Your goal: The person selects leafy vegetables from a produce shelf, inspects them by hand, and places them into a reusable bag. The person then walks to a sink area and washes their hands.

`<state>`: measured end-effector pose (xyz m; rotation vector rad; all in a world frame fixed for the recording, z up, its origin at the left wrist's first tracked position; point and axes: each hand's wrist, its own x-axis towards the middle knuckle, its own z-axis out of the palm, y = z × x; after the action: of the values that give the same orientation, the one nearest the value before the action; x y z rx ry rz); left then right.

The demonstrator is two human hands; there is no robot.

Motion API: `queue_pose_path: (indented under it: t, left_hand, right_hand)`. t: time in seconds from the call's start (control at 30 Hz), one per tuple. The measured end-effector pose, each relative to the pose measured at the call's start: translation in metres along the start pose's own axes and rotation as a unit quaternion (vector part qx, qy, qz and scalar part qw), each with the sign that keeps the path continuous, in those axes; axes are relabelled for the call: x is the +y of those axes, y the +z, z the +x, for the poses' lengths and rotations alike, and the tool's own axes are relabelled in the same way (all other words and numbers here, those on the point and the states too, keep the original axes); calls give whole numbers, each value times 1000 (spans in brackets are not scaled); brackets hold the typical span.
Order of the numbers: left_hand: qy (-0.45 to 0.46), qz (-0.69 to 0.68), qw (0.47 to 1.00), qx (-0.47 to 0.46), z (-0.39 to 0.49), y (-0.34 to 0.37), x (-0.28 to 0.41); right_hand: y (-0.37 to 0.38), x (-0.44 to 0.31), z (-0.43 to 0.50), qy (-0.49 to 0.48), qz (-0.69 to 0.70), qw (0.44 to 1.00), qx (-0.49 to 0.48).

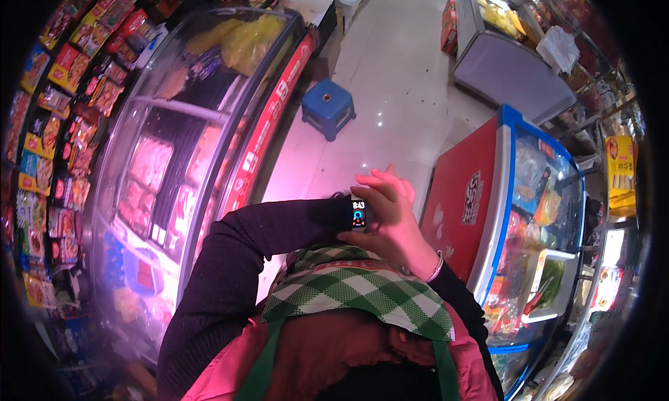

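A smartwatch (358,213) with a lit face sits on my left wrist, at the end of a dark knitted sleeve. My right hand (400,220) reaches across to it, with fingers and thumb on either side of the watch. My left hand (380,205) is mostly covered by the right one, so its fingers are hard to tell apart. A bracelet (437,266) circles my right wrist. Below both hands lies a green and white checked apron (360,291) worn over pink clothing.
Left, a glass display case (172,108) holds packaged meat, beside shelves of packets (68,66). A blue plastic stool (328,108) stands on the tiled floor ahead. Right, a red chest freezer (462,192) has a glass top with a white tray (541,317); a grey counter (512,71) stands beyond.
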<state>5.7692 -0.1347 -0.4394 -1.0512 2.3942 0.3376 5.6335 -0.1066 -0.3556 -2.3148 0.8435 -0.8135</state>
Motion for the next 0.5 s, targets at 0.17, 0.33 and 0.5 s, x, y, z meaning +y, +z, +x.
queue_pose_path:
  t: [0.17, 0.33, 0.5]
  left_hand:
    - [12, -55, 998, 27, 52, -4, -92]
    - [37, -111, 992, 43, 99, -8, -159]
    - [75, -181, 979, 63, 144, -8, -189]
  right_hand:
    - [-7, 44, 77, 13, -18, 1000, 11]
    - [-4, 75, 131, 40, -9, 998, 48]
    - [-14, 112, 165, 80, 2, 995, 60]
